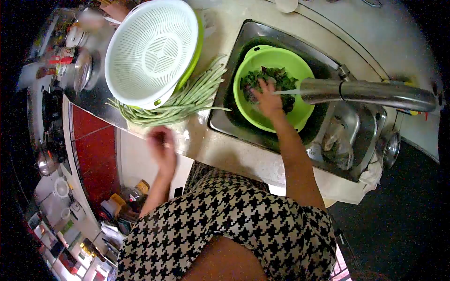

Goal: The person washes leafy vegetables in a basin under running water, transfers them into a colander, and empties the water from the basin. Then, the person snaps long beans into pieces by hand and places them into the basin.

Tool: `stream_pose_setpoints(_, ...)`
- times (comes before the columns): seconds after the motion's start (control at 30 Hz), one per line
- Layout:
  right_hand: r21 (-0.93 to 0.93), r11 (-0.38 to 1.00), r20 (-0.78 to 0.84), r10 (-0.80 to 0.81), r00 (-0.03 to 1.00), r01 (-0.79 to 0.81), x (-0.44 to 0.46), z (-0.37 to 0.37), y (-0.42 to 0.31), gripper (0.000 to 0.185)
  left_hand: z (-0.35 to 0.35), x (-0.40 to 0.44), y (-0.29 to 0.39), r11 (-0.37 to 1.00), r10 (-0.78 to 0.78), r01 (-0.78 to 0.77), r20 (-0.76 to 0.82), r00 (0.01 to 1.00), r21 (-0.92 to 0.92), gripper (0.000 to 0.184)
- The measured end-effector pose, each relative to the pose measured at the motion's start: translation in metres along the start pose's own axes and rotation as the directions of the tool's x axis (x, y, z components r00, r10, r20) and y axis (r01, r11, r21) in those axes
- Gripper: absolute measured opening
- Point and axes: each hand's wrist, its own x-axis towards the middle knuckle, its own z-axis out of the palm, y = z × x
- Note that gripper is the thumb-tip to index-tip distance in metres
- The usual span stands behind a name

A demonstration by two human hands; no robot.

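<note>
We see a pale, smooth worktop (pixel 234 152), its far ends lost in the dark curve at the frame's edges. Below it a houndstooth shirt (pixel 211 220) in black and beige fills the foreground. Let into the worktop is a shiny metal sink (pixel 269 33); in its smaller basin lies a crumpled, see-through bundle (pixel 337 145) that we cannot make out. On the left sits a round white plastic colander (pixel 159 51), finely slotted, inside a second green bowl (pixel 198 47) of which we see only a strip. The smooth lime-green bowl (pixel 300 70) stands in the sink, and a thick metal tap (pixel 375 91) reaches over its rim. Long, slim, matt green beans (pixel 201 89) lie heaped beside the colander, some hidden under it. The left grip (pixel 162 145) hangs near them, too blurred for us to tell whether it is clenched. The right grip (pixel 267 98) is loose, fingers spread over dark, frilly leaves (pixel 276 75) inside the lime-green bowl, partly covering them. A thin stream of water (pixel 287 92) meets the back of that grip
</note>
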Motion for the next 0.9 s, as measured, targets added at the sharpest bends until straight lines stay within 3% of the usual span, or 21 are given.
stream_pose_setpoints(0.07,0.319,0.910,0.046,0.263,0.964,-0.263,-0.001,-0.001,0.030,0.049,0.035,-0.012,0.023,0.981,0.122,-0.164,0.318,0.940,0.107,0.020)
stream_pose_setpoints(0.13,0.257,0.883,0.042,0.397,0.917,-0.393,0.000,0.020,0.041,0.051,0.058,-0.011,0.034,0.969,0.163,-0.231,0.480,0.862,0.086,0.022)
stream_pose_setpoints(0.17,0.179,0.921,0.063,0.339,0.939,-0.345,0.002,0.026,0.048,0.052,0.068,-0.013,0.035,0.972,0.137,-0.215,0.523,0.841,0.091,0.022)
stream_pose_setpoints(0.23,0.228,0.913,0.155,0.310,0.938,-0.339,0.005,0.022,0.060,0.055,0.085,-0.016,0.031,0.986,0.064,-0.143,0.607,0.792,0.082,0.021)
stream_pose_setpoints(0.3,0.453,0.772,0.315,0.329,0.890,-0.446,0.001,0.017,0.077,0.061,0.097,-0.017,0.024,0.967,0.123,-0.236,0.638,0.760,0.095,0.020)
stream_pose_setpoints(0.37,0.467,0.753,0.353,0.322,0.878,-0.464,-0.005,0.015,0.089,0.065,0.102,-0.018,0.023,0.962,0.115,-0.251,0.664,0.739,0.112,0.019)
stream_pose_setpoints(0.47,0.191,0.923,0.234,0.289,0.928,-0.335,-0.029,0.011,0.098,0.069,0.102,-0.022,0.013,0.941,0.054,-0.264,0.678,0.733,0.211,0.017)
stream_pose_setpoints(0.53,0.182,0.962,-0.208,0.241,0.948,-0.204,-0.029,0.012,0.082,0.062,0.100,-0.025,0.004,0.953,0.106,-0.256,0.614,0.782,0.161,0.016)
stream_pose_setpoints(0.6,0.087,0.992,-0.536,0.122,0.836,-0.089,-0.016,-0.021,0.044,0.055,0.101,-0.028,0.002,0.957,0.149,-0.264,0.574,0.805,0.122,0.015)
stream_pose_setpoints(0.67,0.022,0.999,-0.407,0.033,0.913,-0.026,0.006,-0.027,0.020,0.038,0.102,-0.025,0.004,0.952,0.188,-0.291,0.560,0.807,0.099,0.014)
stream_pose_setpoints(0.7,0.096,0.987,-0.193,0.144,0.970,-0.128,0.020,-0.019,0.006,0.032,0.103,-0.026,0.007,0.963,0.149,-0.250,0.570,0.808,0.103,0.014)
stream_pose_setpoints(0.73,0.143,0.960,0.035,0.237,0.971,-0.240,0.032,-0.007,0.000,0.027,0.104,-0.027,0.010,0.972,0.111,-0.210,0.579,0.808,0.106,0.013)
stream_pose_setpoints(0.77,0.168,0.943,0.019,0.287,0.958,-0.286,0.041,0.025,0.002,0.022,0.107,-0.027,0.013,0.979,0.074,-0.170,0.588,0.806,0.109,0.012)
stream_pose_setpoints(0.87,-0.032,0.886,0.337,0.446,0.829,-0.463,0.056,0.052,-0.006,0.021,0.117,-0.024,0.024,0.991,0.074,-0.124,0.549,0.832,0.055,0.011)
stream_pose_setpoints(0.9,0.034,0.875,0.299,0.453,0.840,-0.483,0.052,0.044,-0.010,0.021,0.121,-0.024,0.030,0.997,0.047,-0.074,0.522,0.851,0.030,0.012)
